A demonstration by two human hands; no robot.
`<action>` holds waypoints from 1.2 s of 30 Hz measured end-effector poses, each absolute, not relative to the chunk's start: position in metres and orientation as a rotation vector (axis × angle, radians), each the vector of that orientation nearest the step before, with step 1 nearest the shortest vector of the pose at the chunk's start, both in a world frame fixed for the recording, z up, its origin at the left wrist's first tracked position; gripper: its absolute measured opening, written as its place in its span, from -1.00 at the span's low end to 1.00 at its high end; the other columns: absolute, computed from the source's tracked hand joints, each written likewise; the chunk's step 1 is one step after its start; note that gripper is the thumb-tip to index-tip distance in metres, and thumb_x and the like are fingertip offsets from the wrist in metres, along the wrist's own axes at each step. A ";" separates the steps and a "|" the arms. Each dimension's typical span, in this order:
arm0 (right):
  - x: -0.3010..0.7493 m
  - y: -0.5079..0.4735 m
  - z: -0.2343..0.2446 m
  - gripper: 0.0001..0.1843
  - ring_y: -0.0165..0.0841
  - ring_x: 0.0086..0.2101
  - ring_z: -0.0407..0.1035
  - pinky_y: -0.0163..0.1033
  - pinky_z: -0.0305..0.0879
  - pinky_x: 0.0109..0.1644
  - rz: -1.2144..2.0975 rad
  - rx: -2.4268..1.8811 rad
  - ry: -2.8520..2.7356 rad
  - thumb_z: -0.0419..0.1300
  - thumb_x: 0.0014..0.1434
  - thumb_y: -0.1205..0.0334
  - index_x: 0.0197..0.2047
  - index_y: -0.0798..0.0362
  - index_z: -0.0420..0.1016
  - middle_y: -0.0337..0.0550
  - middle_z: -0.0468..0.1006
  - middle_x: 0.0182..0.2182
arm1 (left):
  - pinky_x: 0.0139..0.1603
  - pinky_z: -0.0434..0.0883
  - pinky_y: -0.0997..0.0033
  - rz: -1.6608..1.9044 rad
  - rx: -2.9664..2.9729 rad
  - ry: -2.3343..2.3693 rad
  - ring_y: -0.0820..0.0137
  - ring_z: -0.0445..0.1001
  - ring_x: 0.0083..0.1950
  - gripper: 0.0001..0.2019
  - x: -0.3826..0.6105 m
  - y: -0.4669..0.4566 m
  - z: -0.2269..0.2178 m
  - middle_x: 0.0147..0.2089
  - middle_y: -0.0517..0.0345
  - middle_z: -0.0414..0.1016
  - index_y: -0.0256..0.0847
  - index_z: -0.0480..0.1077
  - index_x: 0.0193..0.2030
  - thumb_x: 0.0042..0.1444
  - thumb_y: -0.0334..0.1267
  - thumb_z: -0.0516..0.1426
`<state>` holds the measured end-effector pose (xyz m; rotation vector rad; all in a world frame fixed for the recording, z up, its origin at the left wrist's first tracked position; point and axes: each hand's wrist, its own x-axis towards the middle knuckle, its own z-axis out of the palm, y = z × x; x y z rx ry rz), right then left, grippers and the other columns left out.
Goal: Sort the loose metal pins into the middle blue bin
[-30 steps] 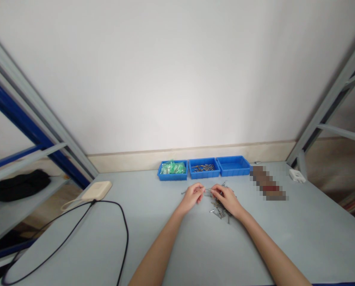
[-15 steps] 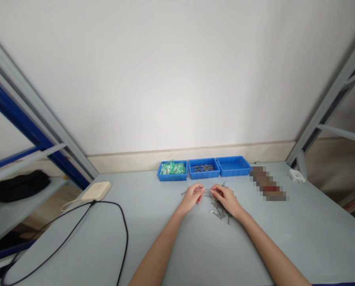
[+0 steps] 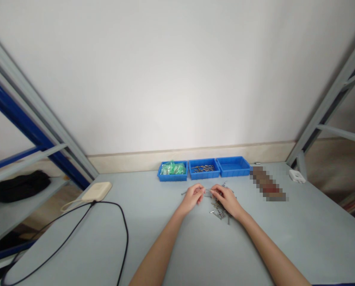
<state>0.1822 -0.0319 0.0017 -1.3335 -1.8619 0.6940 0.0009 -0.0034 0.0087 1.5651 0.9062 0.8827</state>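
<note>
From the left, the left hand [image 3: 192, 198] and right hand [image 3: 227, 200] rest above the desk [image 3: 165, 246], their fingers [image 3: 201, 191] clenched on a thin metal nail [image 3: 208, 190] between them. A loose pile of nails [image 3: 219, 209] lies under the right hand, near and apart from three blue bins [image 3: 203, 168].

Bright, even lt, soft shdws, warped edges

Grey worktop [image 3: 317, 242] on my feed: three blue parts trays [image 3: 204, 173] at the back, loose nails [image 3: 218, 208] mid-front, beige pad [image 3: 96, 191] and black cable [image 3: 125, 238] left, blurred strip [image 3: 268, 183] right.
</note>
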 end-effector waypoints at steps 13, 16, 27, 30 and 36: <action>0.182 -0.032 0.002 -0.64 -0.35 -0.43 0.37 -0.28 0.21 -0.29 0.694 -1.346 -1.883 -0.01 0.25 -0.04 -0.33 0.02 0.44 -0.22 0.53 -0.46 | -0.54 0.12 0.52 0.890 1.572 0.926 0.52 0.16 -0.61 -0.57 0.001 -0.005 0.013 -0.65 0.33 0.18 -0.19 0.21 -0.52 0.03 0.17 0.08; 0.183 -0.031 0.000 -0.54 -0.36 -0.46 0.36 -0.28 0.20 -0.29 0.682 -1.365 -1.928 -0.08 0.28 -0.03 -0.48 0.04 0.40 -0.21 0.49 -0.53 | -0.52 0.14 0.50 0.857 1.608 0.938 0.51 0.17 -0.60 -0.53 0.000 -0.004 0.012 -0.65 0.30 0.17 -0.19 0.19 -0.60 0.04 0.18 0.06; 0.183 -0.031 -0.002 -0.65 -0.35 -0.46 0.36 -0.29 0.21 -0.31 0.723 -1.331 -1.881 0.00 0.25 -0.03 -0.35 0.01 0.45 -0.24 0.51 -0.50 | -0.53 0.13 0.50 0.893 1.587 0.920 0.51 0.15 -0.60 -0.56 0.002 -0.003 0.009 -0.65 0.32 0.17 -0.18 0.20 -0.54 0.05 0.17 0.06; 0.183 -0.027 -0.003 -0.60 -0.35 -0.45 0.36 -0.28 0.19 -0.30 0.710 -1.340 -1.894 -0.03 0.26 -0.02 -0.43 0.03 0.44 -0.22 0.51 -0.51 | -0.53 0.14 0.49 0.871 1.591 0.923 0.51 0.15 -0.60 -0.52 0.003 -0.001 0.006 -0.66 0.30 0.17 -0.19 0.19 -0.58 0.05 0.21 0.04; 0.187 -0.010 -0.004 -0.58 -0.26 -0.30 0.39 -0.22 0.23 -0.17 0.521 -1.353 -1.783 -0.05 0.26 -0.06 -0.37 0.04 0.46 -0.12 0.56 -0.36 | -0.59 0.12 0.50 0.902 1.492 0.911 0.52 0.16 -0.65 -0.46 0.005 0.007 -0.005 -0.66 0.31 0.19 -0.21 0.27 -0.48 0.02 0.30 -0.01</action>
